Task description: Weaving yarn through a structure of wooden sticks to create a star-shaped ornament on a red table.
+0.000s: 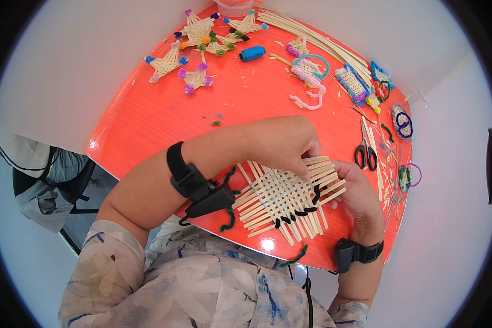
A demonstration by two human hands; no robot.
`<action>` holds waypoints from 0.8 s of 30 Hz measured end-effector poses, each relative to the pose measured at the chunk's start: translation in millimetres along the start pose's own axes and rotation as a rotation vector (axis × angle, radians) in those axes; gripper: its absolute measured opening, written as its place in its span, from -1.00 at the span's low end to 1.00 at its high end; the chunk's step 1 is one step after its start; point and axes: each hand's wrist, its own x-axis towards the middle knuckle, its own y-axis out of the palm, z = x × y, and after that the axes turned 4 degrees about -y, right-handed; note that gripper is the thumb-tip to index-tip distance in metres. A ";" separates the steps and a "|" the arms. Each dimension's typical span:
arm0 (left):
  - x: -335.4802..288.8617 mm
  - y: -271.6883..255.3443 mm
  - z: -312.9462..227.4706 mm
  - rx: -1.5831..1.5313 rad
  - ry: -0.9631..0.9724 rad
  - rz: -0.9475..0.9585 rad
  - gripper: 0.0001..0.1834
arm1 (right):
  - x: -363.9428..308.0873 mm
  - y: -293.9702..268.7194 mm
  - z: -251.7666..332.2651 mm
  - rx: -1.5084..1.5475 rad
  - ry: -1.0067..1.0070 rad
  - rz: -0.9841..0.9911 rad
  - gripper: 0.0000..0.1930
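A woven mat of pale flat strips (279, 191) is held up over the near edge of the table, its loose strip ends sticking out all round. My left hand (292, 143) reaches across its far side, with thumb and fingers closed on the strips at the far right corner. On the right edge, my right hand (358, 191) grips the strip ends, some of its fingers hidden beneath them. A black fuzzy pipe cleaner (310, 210) is threaded along the near right border. Dark green fuzzy pieces (228, 217) show beside the mat's left side.
Black-handled scissors (365, 156) lie right of the mat. Star-shaped woven pieces with coloured tips (167, 63) and a blue thread spool (252, 53) are at the far left. Long loose strips (317, 35) and small woven pieces (352, 83) line the far right. White panels border the red table (147, 120).
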 end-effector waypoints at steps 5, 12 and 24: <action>-0.6 -0.2 -1.1 -0.013 0.005 -0.009 -0.77 | 1.2 -1.9 -3.1 0.036 -0.009 0.033 -0.77; -0.2 0.8 -0.1 -0.009 0.001 -0.013 -0.75 | 3.0 -2.6 -6.4 0.036 -0.009 0.019 -0.76; 0.1 2.8 -2.5 0.103 0.059 -0.073 -0.75 | 2.2 -0.9 -7.9 0.079 -0.018 0.048 -0.77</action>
